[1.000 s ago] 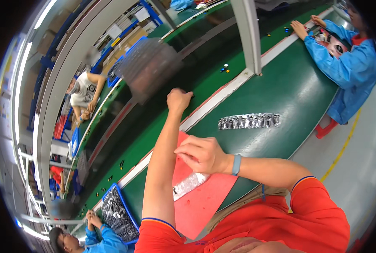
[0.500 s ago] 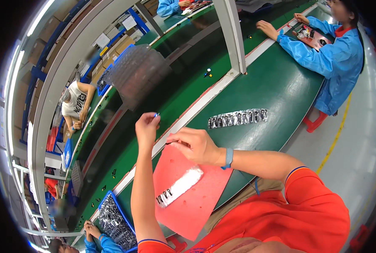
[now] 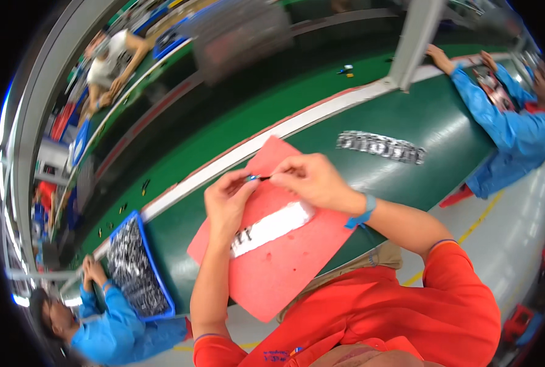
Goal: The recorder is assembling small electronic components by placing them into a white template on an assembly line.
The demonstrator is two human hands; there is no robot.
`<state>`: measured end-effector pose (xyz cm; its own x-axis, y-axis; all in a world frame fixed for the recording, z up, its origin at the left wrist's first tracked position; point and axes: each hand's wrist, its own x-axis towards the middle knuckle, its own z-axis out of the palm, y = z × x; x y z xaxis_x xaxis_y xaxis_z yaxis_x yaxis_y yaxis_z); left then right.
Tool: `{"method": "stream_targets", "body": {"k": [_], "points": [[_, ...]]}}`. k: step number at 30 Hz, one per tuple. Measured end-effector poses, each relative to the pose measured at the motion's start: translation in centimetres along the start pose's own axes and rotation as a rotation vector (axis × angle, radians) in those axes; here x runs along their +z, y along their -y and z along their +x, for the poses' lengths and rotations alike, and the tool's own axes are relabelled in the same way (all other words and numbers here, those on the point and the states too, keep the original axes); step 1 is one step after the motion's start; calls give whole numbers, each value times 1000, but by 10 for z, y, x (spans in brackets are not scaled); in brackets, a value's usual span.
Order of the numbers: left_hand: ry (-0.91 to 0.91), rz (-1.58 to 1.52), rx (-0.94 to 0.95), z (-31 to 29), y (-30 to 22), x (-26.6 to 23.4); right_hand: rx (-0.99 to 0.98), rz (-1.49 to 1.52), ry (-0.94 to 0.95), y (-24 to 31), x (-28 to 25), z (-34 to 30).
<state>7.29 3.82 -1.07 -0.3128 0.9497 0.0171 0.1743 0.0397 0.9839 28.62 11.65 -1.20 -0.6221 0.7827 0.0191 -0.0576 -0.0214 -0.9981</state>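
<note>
Above the pink foam mat (image 3: 272,275), my left hand (image 3: 225,205) pinches a small part with a blue and silver tip (image 3: 252,178). My right hand (image 3: 321,183) is closed on a small dark piece (image 3: 266,178), its fingertips almost meeting the left ones. Whether the two pieces touch is blurred. Below the hands a shiny silver strip (image 3: 278,226) lies on the mat, with a few small black parts (image 3: 243,235) at its left end, partly behind my left wrist.
To the right on the green table lies another silver strip (image 3: 379,147) bearing several black parts. A blue tray (image 3: 148,263) of dark parts stands left. Beyond the white rail (image 3: 223,171) runs a green belt (image 3: 236,125) with scattered small parts. Co-workers sit left, right and across.
My left hand has come back from over the belt to the mat, bringing the small blue-tipped part against my right fingertips. The whole view has turned, showing more of the left tray and co-worker.
</note>
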Motion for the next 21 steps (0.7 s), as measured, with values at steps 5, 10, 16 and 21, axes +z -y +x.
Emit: {"method": "stream_targets", "body": {"k": [5, 10, 16, 21], "points": [[-7, 251, 184, -4, 0, 7, 39, 21, 57, -10, -5, -2], [33, 367, 234, -8, -10, 10, 87, 29, 49, -12, -3, -3], [55, 405, 311, -8, -9, 12, 108, -50, 21, -12, -3, 1], [66, 428, 335, -8, -10, 13, 82, -97, 9, -12, -2, 1]]}}
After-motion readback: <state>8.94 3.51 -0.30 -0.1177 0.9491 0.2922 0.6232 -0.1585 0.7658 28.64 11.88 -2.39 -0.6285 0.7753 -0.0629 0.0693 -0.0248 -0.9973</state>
